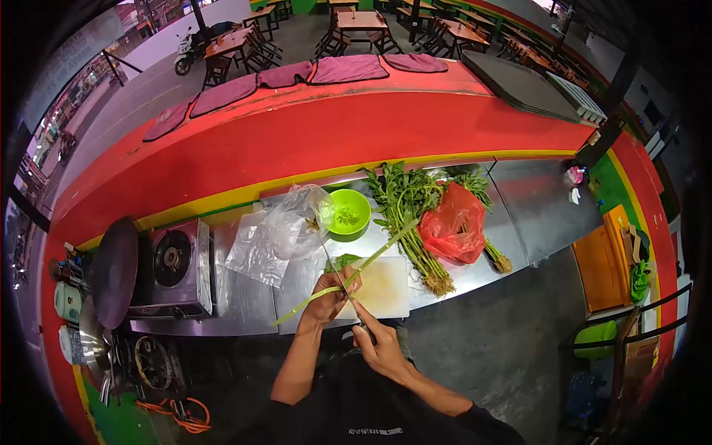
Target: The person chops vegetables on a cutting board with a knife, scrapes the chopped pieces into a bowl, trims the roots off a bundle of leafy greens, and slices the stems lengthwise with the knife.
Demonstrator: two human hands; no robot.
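My left hand (326, 297) is closed around long green stalks (389, 243) that cross above a white cutting board (386, 285). In my right hand (380, 345) is the handle of a knife (335, 268), its blade pointing up and away, against the stalks by my left fingers. Some green leaves (343, 262) lie at the board's upper left. Behind the board stands a lime green bowl (348, 213) with small light green pieces inside. Bundles of leafy greens with roots (415, 245) lie to the right, with a red plastic bag (454, 226) over part of them.
Clear plastic bags (285, 230) lie left of the bowl. A gas stove (174, 267) and a large dark wok (115, 271) are at the far left. Beyond the steel counter (545, 215) rises a red wall (334, 126) topped with cloths (348, 69) and trays (519, 85).
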